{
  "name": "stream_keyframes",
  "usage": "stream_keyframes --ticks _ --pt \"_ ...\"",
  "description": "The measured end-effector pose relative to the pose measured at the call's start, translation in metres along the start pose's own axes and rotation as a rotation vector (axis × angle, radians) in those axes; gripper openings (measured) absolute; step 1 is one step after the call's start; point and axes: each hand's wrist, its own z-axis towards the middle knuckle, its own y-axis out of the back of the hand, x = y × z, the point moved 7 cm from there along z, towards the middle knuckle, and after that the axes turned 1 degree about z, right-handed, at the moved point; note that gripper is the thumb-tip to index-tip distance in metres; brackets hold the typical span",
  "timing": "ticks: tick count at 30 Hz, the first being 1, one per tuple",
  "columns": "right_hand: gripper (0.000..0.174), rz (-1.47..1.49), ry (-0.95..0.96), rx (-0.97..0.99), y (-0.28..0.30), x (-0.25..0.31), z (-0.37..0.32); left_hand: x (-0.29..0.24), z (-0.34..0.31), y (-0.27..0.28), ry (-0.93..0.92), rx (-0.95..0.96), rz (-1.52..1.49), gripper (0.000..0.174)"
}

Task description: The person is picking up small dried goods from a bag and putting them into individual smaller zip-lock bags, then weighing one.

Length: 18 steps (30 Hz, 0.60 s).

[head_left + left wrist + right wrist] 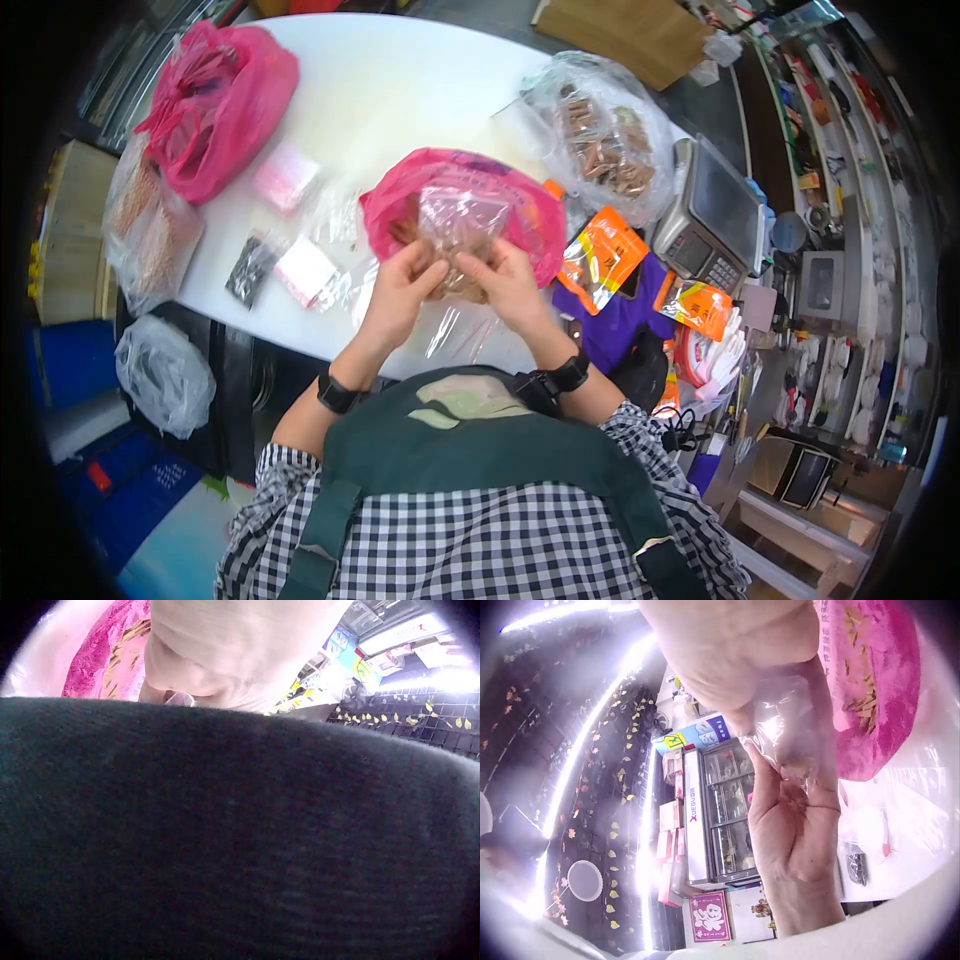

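In the head view both hands pinch a small clear plastic bag with brownish contents in its lower part. The left hand holds its left side and the right hand its right side, thumbs on top. Just beyond and beneath them lies an open pink bag; the right wrist view shows brown pieces inside it. That view also shows the small bag stretched between the right hand and the left hand. Dark cloth covers most of the left wrist view, below part of the left hand.
On the white table stand a tied pink bag, a clear bag of brown pieces and a scale. Orange packets lie on purple cloth at right; small packs lie left of the hands.
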Motion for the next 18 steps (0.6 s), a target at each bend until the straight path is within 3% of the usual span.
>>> stream_keyframes --ticks 2,4,6,10,13,14,16,18 --pt "0.024 -0.153 0.073 0.017 0.012 -0.001 0.005 0.009 0.001 0.004 0.046 -0.025 -0.038 0.024" --pt "0.028 0.000 -0.103 -0.024 0.019 -0.002 0.005 0.001 -0.002 0.002 0.105 -0.081 -0.051 0.027" --pt "0.029 0.026 -0.036 -0.112 0.042 0.024 0.016 -0.003 -0.008 0.006 0.119 -0.096 -0.068 0.028" --pt "0.030 0.154 0.226 -0.471 0.149 0.083 0.050 0.014 -0.019 0.036 0.157 -0.113 -0.057 0.028" --pt "0.033 0.053 0.098 -0.544 0.215 0.096 0.076 0.024 -0.027 0.047 0.185 -0.147 -0.055 0.027" --pt "0.033 0.051 0.104 -0.545 0.231 0.104 0.086 0.027 -0.028 0.049 0.212 -0.173 -0.063 0.027" --pt "0.034 0.327 0.164 -0.438 0.251 0.116 0.106 0.029 -0.027 0.047 0.217 -0.179 -0.070 0.026" --pt "0.038 0.330 0.208 -0.373 0.256 0.118 0.109 0.027 -0.027 0.046 0.196 -0.165 -0.066 0.025"
